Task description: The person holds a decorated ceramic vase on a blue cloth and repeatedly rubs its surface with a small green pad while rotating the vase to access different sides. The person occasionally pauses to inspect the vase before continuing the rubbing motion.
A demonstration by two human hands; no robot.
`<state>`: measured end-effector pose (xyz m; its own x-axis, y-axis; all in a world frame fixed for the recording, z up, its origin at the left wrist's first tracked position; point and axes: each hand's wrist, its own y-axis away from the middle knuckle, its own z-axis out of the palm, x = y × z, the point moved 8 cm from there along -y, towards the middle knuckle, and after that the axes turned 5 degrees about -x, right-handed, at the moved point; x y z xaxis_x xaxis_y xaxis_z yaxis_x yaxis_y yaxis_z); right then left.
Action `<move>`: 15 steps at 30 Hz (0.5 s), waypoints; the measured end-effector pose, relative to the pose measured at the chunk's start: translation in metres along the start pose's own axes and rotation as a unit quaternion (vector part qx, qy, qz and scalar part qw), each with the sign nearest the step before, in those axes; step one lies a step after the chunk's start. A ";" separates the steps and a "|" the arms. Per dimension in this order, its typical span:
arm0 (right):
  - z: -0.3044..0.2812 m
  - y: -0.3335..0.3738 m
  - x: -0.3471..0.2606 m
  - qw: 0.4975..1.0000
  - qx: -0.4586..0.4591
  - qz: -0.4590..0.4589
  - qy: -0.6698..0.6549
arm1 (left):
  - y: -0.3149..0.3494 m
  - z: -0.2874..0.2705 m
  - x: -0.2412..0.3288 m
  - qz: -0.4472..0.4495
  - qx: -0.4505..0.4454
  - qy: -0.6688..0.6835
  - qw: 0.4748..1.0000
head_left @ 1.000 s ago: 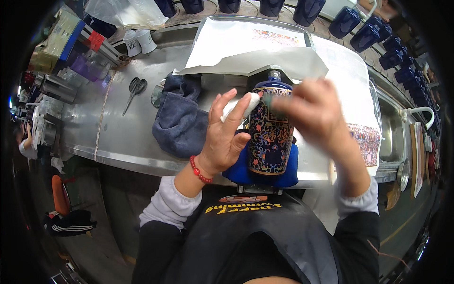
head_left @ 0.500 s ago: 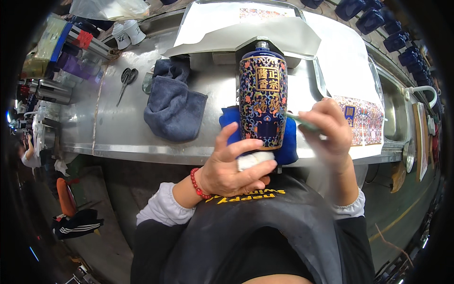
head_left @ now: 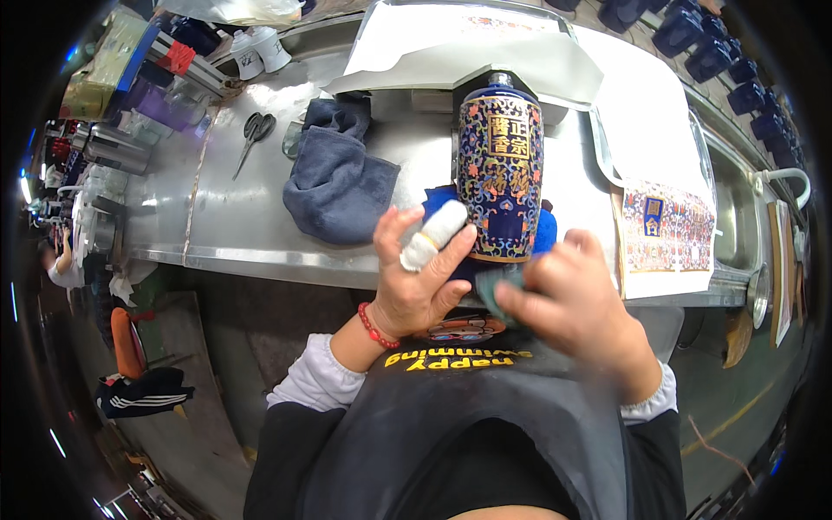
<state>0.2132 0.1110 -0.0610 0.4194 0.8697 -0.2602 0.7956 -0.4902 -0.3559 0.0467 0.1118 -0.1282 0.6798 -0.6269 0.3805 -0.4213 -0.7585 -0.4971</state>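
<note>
Patterned bottle [head_left: 500, 195] btwn L hand [head_left: 409, 290] & R hand [head_left: 576, 299], on blue cloth [head_left: 544, 236] at counter [head_left: 238, 208] edge
Neck points away from person; L fingers spread, holding nothing, one w/ white wrap [head_left: 436, 236]; R fingers (blurry) pinch green scraper [head_left: 492, 293] just below bottle base

1. Extends beyond the left fingers [head_left: 451, 250] and right fingers [head_left: 560, 265] as a steel bench [head_left: 230, 224].
2. Carries a grey cloth [head_left: 341, 198] near the left fingers, beyond and leftward.
3. Bears scissors [head_left: 250, 142] farther left of them.
4. Holds two white containers [head_left: 272, 49] well beyond the left fingers.
5. Supports a metal tray [head_left: 600, 143] beyond the right fingers.
</note>
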 end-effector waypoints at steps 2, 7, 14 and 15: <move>-0.003 -0.008 0.001 0.995 -0.023 0.017 -0.096 | 0.005 -0.002 0.005 0.022 0.001 -0.005 1.000; -0.020 -0.019 0.012 0.991 0.109 0.072 -0.039 | -0.010 -0.005 0.002 -0.011 -0.008 0.005 1.000; 0.009 0.006 0.065 0.893 0.135 0.365 -0.228 | -0.044 0.005 0.010 -0.078 -0.044 -0.021 0.996; 0.010 0.019 0.078 0.836 0.177 0.441 -0.273 | -0.046 0.005 0.010 -0.065 -0.042 -0.029 0.997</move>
<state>0.2563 0.1686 -0.0969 0.4351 0.0517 -0.8989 0.0616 -0.9977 -0.0276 0.0757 0.1414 -0.1050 0.7646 -0.5130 0.3901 -0.3747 -0.8464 -0.3785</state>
